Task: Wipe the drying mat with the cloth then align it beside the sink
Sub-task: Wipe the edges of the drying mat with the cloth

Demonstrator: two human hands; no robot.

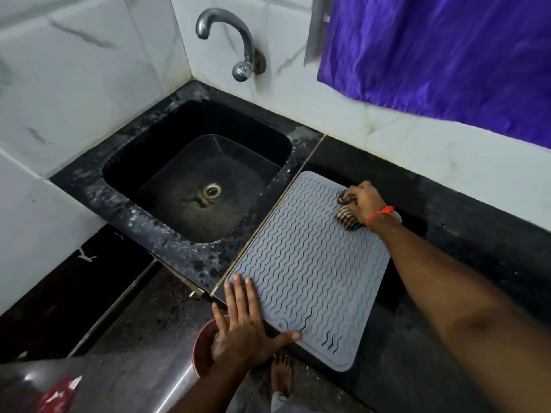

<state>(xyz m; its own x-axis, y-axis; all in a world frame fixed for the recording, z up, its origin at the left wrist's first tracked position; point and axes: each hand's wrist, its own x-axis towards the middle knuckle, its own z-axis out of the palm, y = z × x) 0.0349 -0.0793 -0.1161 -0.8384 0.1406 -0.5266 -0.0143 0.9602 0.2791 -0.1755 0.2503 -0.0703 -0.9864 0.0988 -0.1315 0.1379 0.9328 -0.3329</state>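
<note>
A grey drying mat [307, 263] with wavy ridges lies on the black counter [465, 234], its long left edge along the seam beside the sink [167, 150]. My right hand [365, 204] grips a bunched brown striped cloth [346, 219] and presses it on the mat's far right corner. My left hand [244, 320] lies flat with spread fingers on the mat's near left corner, the thumb stretched across its near edge. The mat's near end hangs slightly over the counter's front edge.
A chrome tap [235, 40] juts from the tiled wall above the black sink basin. A purple curtain [447, 55] hangs at the back right. Below the counter edge sits a reddish bowl [202, 347], partly under my left hand. A bare foot [281, 374] stands on the floor.
</note>
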